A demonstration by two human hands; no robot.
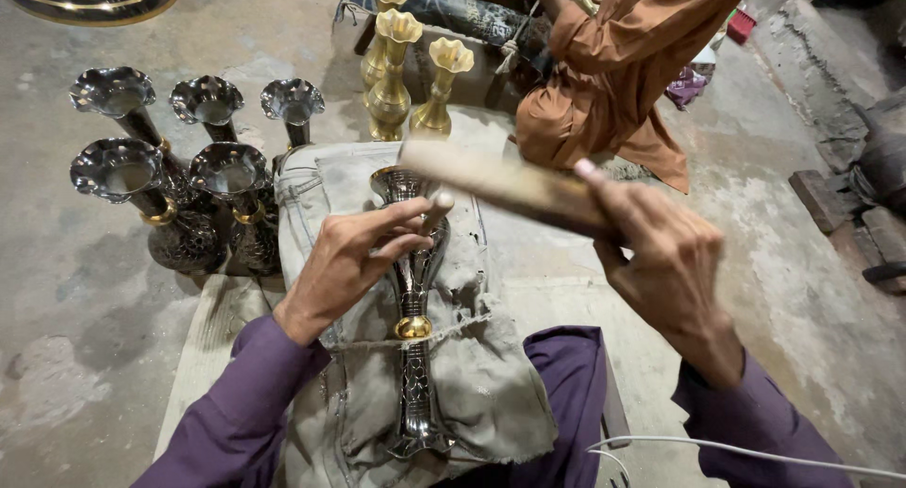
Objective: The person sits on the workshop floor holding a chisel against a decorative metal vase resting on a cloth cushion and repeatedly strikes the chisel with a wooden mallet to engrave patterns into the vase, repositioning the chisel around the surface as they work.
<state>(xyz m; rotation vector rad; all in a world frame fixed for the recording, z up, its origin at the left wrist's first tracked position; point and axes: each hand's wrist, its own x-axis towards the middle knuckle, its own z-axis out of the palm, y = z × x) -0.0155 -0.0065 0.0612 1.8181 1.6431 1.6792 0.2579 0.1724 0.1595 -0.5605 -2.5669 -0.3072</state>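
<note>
A dark engraved metal vase (413, 356) with a gold band lies lengthwise on a grey cloth (472, 375) over my lap. My left hand (354, 261) rests on the vase's upper body and pinches a small pale chisel-like tool (436, 208) against it. My right hand (665, 261) is shut on a wooden stick (500, 181), blurred, raised above the tool's head near the vase's flared mouth (396, 181). Purple sleeves cover both my arms.
Several dark finished vases (179, 181) stand upright at the left on the concrete floor. Three golden vases (401, 73) stand behind the cloth. A person in an orange garment (613, 73) sits at the back right. A white cable (755, 453) runs low right.
</note>
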